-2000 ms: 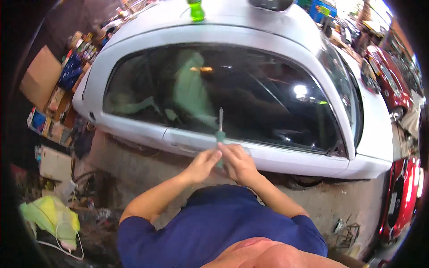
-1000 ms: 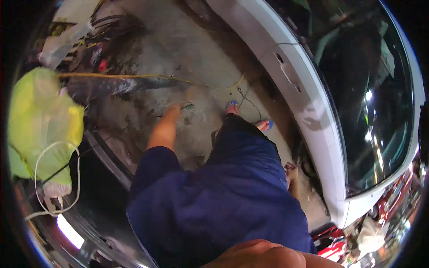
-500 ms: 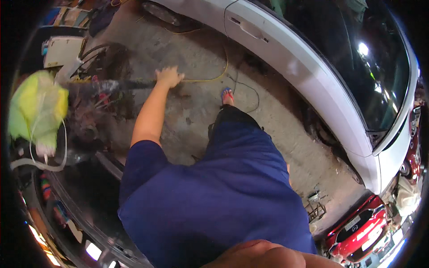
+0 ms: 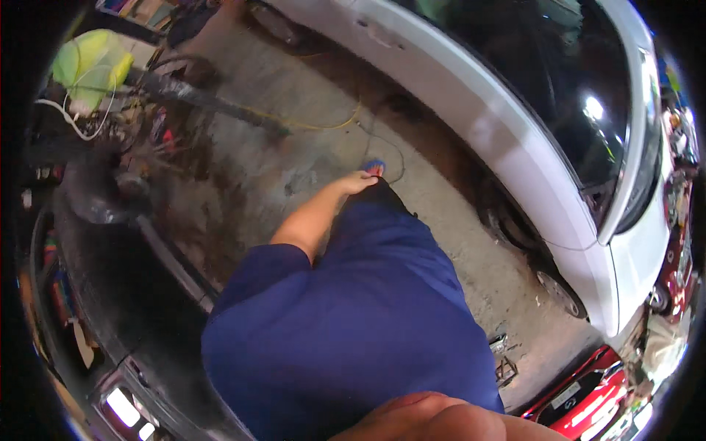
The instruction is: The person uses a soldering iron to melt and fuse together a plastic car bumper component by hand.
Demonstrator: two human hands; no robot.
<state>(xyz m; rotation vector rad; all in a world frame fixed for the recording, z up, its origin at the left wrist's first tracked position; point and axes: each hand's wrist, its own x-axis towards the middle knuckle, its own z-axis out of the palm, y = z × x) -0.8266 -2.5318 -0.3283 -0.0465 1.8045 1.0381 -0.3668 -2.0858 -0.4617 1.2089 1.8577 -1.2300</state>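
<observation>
My left hand (image 4: 357,182) hangs low in front of my dark shorts (image 4: 375,197), close above my sandalled foot (image 4: 374,168). Its fingers are small and blurred, so whether they are apart or drawn together does not show, and no object can be made out in it. My right hand is out of sight, with my blue shirt (image 4: 353,316) filling the lower middle. A silver car (image 4: 471,88) stands along my right side. To my left is the dark body of another vehicle (image 4: 125,272).
A yellow hose (image 4: 316,127) and a thin dark cable cross the stained concrete floor (image 4: 257,176). Yellow-green plastic (image 4: 88,66) with a white cord hangs at the far left over clutter. A red car (image 4: 588,400) is at the lower right, near a small metal frame (image 4: 506,371).
My left arm has swung down and right; the hand, spread over the floor before, is now by my shorts. The view has shifted, and the yellow-green plastic appears higher up.
</observation>
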